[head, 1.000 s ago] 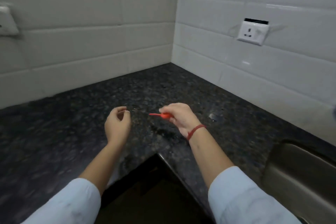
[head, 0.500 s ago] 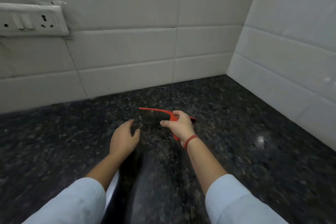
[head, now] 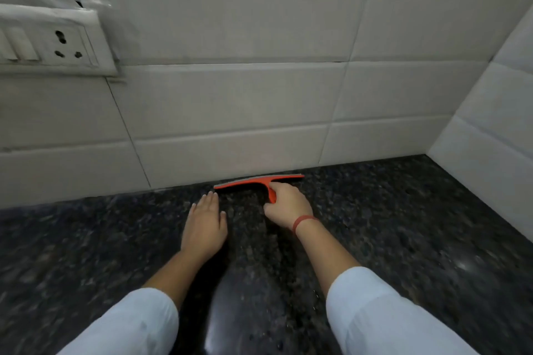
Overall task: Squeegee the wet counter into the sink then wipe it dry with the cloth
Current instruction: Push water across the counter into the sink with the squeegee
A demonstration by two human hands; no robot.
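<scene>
Squeegee, red, thin-bladed, lies along the wall; right hand grips its handle, left hand flat on counter.

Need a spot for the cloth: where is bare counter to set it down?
Bare counter lies right of the right hand, out to the side wall, and left of the left hand, along the back wall. Crowded: the middle by that wall, where the squeegee and both hands sit.

The left sleeve and right sleeve were light blue. A red band went round the wrist of the right hand.
</scene>
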